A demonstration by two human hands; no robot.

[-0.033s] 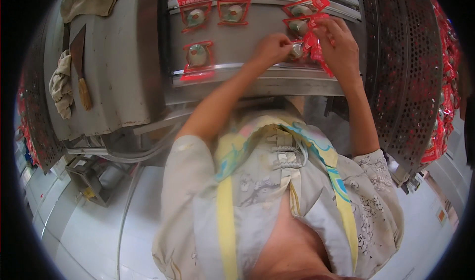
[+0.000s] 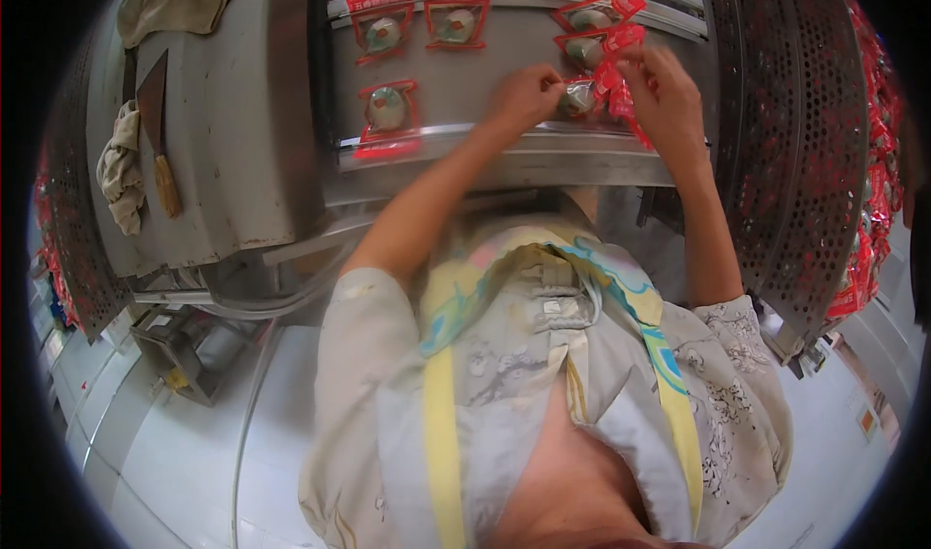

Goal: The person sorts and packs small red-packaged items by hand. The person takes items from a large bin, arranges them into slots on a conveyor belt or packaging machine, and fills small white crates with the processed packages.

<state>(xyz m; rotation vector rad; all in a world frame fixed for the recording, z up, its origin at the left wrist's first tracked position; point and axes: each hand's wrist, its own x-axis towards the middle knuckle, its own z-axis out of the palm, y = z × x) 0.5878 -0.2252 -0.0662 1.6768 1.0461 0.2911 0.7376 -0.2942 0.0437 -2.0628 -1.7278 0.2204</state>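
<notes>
A grey conveyor surface [image 2: 465,69] runs across the top of the head view. On it lie several clear packets with red edges, each holding a round pale item: two at the back left [image 2: 385,31] [image 2: 456,23], one nearer [image 2: 388,113], two at the back right [image 2: 592,14]. My left hand [image 2: 522,95] pinches one such packet [image 2: 579,99] at the belt's near edge. My right hand [image 2: 667,98] touches the same spot and grips a small bunch of red packets [image 2: 617,85]. Both hands nearly meet.
A perforated metal guard [image 2: 795,161] curves down the right side, with a heap of red packets [image 2: 873,209] behind it. Left of the belt, a metal cover [image 2: 233,142] carries a scraper with a wooden handle [image 2: 155,132] and crumpled cloths [image 2: 121,166]. White floor tiles lie below.
</notes>
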